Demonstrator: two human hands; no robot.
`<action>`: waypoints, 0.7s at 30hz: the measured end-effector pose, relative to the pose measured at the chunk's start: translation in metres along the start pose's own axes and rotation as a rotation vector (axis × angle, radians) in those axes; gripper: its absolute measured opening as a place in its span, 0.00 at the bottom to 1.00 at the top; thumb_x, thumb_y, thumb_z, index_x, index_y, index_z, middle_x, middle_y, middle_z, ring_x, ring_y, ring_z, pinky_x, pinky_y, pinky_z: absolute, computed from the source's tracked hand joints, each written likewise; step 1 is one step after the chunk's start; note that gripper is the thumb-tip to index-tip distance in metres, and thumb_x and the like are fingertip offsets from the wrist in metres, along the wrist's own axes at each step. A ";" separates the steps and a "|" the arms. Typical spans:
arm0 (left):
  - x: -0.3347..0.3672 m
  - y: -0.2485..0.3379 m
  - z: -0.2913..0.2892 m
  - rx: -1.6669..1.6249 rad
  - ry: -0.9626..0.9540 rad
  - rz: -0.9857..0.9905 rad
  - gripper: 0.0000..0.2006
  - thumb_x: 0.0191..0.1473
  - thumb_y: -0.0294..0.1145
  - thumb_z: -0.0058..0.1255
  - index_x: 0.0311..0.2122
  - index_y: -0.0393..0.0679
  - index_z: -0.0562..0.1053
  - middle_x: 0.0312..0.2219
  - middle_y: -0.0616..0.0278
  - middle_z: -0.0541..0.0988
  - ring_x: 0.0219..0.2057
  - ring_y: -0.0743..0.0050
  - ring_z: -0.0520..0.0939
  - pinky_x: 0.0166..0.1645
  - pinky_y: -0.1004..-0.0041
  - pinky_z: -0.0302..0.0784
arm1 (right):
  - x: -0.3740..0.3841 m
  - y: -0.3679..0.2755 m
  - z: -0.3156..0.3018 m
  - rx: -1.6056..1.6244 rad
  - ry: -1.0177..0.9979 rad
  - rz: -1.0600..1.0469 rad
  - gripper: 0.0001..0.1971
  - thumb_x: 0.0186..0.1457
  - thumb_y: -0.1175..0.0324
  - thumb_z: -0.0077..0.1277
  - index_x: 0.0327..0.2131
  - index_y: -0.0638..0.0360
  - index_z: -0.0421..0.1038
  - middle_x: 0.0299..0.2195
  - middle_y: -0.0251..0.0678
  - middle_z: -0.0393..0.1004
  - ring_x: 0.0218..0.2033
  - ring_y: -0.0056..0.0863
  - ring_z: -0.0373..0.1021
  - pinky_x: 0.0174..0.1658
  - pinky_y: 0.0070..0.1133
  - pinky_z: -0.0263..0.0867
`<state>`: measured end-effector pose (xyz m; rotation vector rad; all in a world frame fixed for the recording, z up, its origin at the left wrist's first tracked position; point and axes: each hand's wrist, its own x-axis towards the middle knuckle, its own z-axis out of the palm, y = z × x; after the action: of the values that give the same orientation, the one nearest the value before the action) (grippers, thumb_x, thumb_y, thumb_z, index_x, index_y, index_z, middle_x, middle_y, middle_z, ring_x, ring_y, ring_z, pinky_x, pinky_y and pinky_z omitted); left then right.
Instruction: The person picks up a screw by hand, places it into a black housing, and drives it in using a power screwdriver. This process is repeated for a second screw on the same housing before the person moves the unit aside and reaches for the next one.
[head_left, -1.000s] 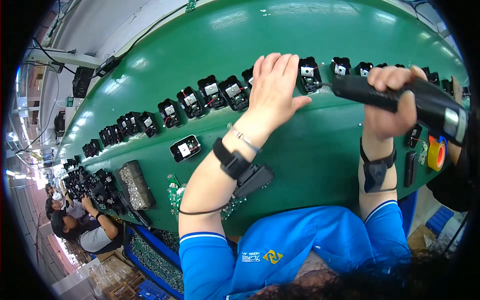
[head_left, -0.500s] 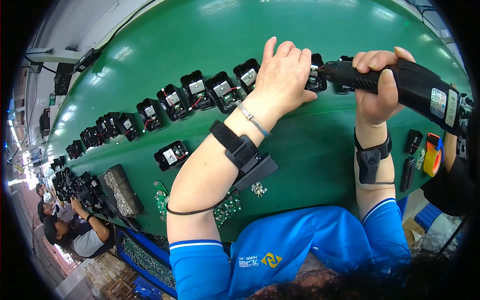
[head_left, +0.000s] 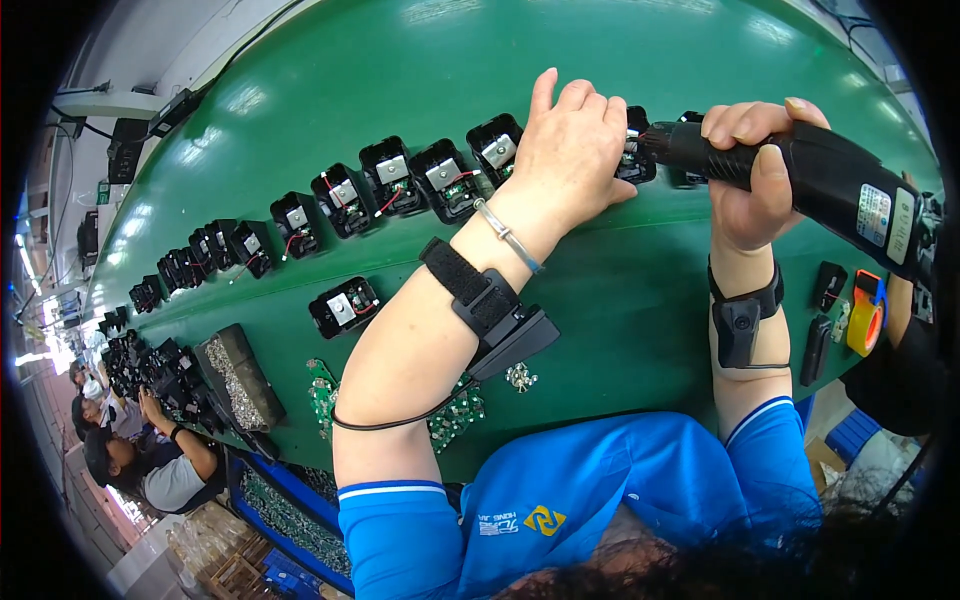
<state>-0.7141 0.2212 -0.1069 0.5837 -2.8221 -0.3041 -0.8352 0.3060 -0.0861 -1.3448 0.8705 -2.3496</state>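
Note:
My right hand [head_left: 755, 165] wraps round a black power screwdriver [head_left: 840, 185], held nearly level and pointing left. Its narrow end [head_left: 665, 143] meets a small black plastic housing [head_left: 640, 155] with metal and a circuit board inside. My left hand [head_left: 575, 150] grips that housing from its left side, thumb on the near edge and fingers curled beyond, hiding much of it. The screw tip itself is too small to make out. Just left of the left hand stands another open housing [head_left: 494, 148] with a silver plate. A further housing [head_left: 692, 175] is partly covered by the screwdriver.
A curved row of similar housings [head_left: 390, 175] runs left along the green table [head_left: 600, 310]. Nearer lie one housing [head_left: 343, 307], green circuit boards [head_left: 455, 415], metal parts [head_left: 520, 377] and a screw-filled tray [head_left: 240, 375]. Tape [head_left: 865, 325] lies right. Other people [head_left: 170, 470] work at far left.
Both hands, the screwdriver and the gripped housing stay almost in place. The view has shifted slightly, and a person's hand at far left has moved a little.

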 end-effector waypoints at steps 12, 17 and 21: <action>-0.007 -0.007 0.002 0.006 0.033 0.002 0.29 0.24 0.44 0.61 0.34 0.38 0.66 0.29 0.59 0.71 0.40 0.66 0.67 0.53 0.60 0.49 | -0.004 0.005 0.006 0.005 -0.047 -0.007 0.20 0.42 0.77 0.41 0.42 0.65 0.50 0.23 0.38 0.63 0.22 0.25 0.61 0.30 0.25 0.62; -0.007 -0.008 0.002 0.017 0.029 0.006 0.29 0.24 0.44 0.61 0.34 0.38 0.67 0.29 0.59 0.71 0.40 0.66 0.67 0.53 0.60 0.49 | -0.006 0.005 0.006 0.000 -0.053 -0.004 0.20 0.42 0.77 0.42 0.41 0.64 0.51 0.23 0.38 0.63 0.22 0.26 0.61 0.29 0.26 0.62; -0.009 -0.010 0.002 0.028 0.029 0.014 0.29 0.24 0.44 0.61 0.33 0.38 0.67 0.29 0.60 0.71 0.40 0.67 0.68 0.53 0.60 0.49 | -0.009 0.008 0.005 -0.001 -0.090 -0.017 0.19 0.42 0.77 0.42 0.41 0.63 0.51 0.22 0.38 0.63 0.22 0.26 0.62 0.29 0.26 0.62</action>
<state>-0.7034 0.2162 -0.1134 0.5694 -2.8057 -0.2526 -0.8265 0.3019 -0.0951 -1.4515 0.8370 -2.2814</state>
